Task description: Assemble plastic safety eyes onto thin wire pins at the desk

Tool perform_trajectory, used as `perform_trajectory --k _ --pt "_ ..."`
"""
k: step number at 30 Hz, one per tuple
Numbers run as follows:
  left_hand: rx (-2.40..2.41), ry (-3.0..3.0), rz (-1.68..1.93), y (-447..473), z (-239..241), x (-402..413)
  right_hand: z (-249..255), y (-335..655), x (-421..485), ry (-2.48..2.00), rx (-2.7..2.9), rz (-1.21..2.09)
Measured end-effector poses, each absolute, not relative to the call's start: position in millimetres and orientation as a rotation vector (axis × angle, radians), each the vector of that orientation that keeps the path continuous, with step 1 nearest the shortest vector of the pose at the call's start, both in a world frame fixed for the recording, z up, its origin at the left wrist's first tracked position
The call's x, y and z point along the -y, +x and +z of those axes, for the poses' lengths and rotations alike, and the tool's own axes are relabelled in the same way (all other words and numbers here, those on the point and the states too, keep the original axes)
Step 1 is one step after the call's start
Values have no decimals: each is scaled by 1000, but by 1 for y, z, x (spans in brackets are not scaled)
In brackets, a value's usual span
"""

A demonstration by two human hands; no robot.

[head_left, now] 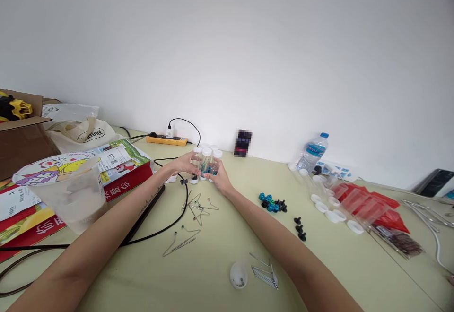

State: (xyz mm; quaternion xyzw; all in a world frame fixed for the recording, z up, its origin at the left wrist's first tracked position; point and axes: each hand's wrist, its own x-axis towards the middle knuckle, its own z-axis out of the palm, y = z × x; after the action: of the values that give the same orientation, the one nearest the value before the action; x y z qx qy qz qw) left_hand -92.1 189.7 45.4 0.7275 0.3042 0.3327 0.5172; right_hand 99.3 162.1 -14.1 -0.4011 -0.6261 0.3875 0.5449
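Note:
Far out near the wall, a cluster of clear tubes with white caps (pixel 205 160) stands upright on the table. Small dark and teal parts show in the bottoms of some. My left hand (pixel 185 164) has its fingers curled round the cluster's left side. On the opposite side my right hand (pixel 220 178) closes against the tubes, thumb low in front. Nearer me lie several bent metal wires (pixel 197 208) with small beads at their ends. Teal and black knobs (pixel 271 203) are heaped right of my right forearm, with several black knobs (pixel 301 229) close by.
A small white tub (pixel 239 275) and metal rods (pixel 265 275) lie near the front. At right are empty clear tubes (pixel 358 203), white caps (pixel 355 227) and a water bottle (pixel 314 152). A plastic cup (pixel 71 198), cardboard box (pixel 23 146), black cable (pixel 159 233) and power strip (pixel 166 140) occupy the left.

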Motion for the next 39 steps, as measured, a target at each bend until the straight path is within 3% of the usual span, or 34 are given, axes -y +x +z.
perform_trajectory --k 13,34,39 --pt "-670 1404 1311 -57 32 -176 -8 94 -156 -742 1519 860" --pt "-780 1111 1210 -53 43 -173 -10 94 -156 -842 1530 913" --pt "-830 1161 1335 -58 49 -174 -12 94 -158 -891 1548 854"
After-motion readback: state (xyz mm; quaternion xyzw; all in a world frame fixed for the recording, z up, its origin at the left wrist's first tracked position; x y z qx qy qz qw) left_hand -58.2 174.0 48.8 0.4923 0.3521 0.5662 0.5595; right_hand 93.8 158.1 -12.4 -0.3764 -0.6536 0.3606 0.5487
